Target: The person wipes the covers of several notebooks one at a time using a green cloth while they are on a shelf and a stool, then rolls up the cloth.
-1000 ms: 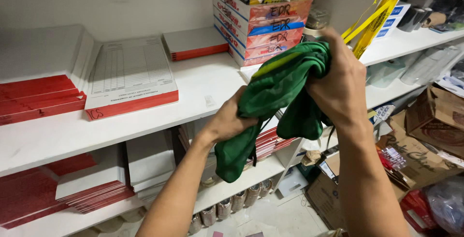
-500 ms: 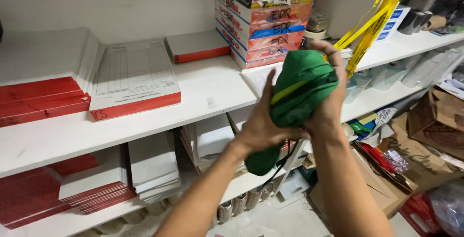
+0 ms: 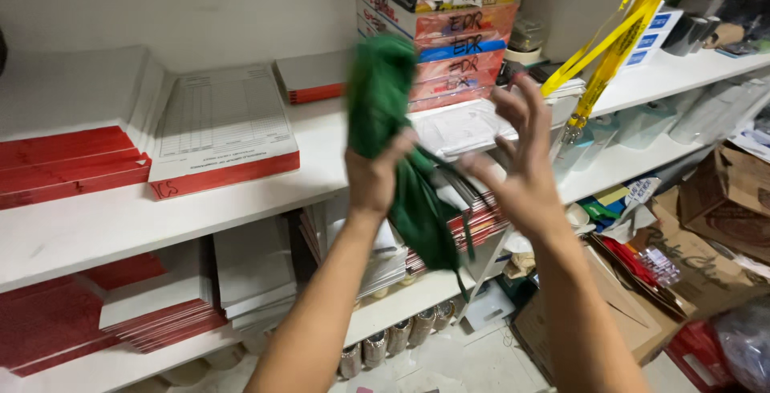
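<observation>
**Green cloth held one-handed before the white shelf**

The left hand [image 3: 375,178] is closed around the middle of a green cloth [image 3: 393,132], gripping it in a fist. The cloth stands bunched above the fist and hangs loose below it, in front of the upper white shelf [image 3: 128,220]. The right hand [image 3: 513,172] is open, fingers spread, just beside the cloth and apart from it; a thin dark strand runs close past it, and contact cannot be confirmed.

Progress, judged: the cloth is gathered but neither folded flat nor set down; it touches no shelf. Any tidying of its hanging end remains outstanding.

Change from half a second ago: both hands then enclosed the cloth in a compact bundle. Now the right hand has let go and the lower part has dropped free.

On the shelf, left of the cloth, lie red-edged form pads [image 3: 220,132]. Behind the cloth stands a stack of coloured boxes [image 3: 449,32]. To the right of it hang yellow straps [image 3: 613,40], with cardboard cartons [image 3: 722,200] lower down.
</observation>
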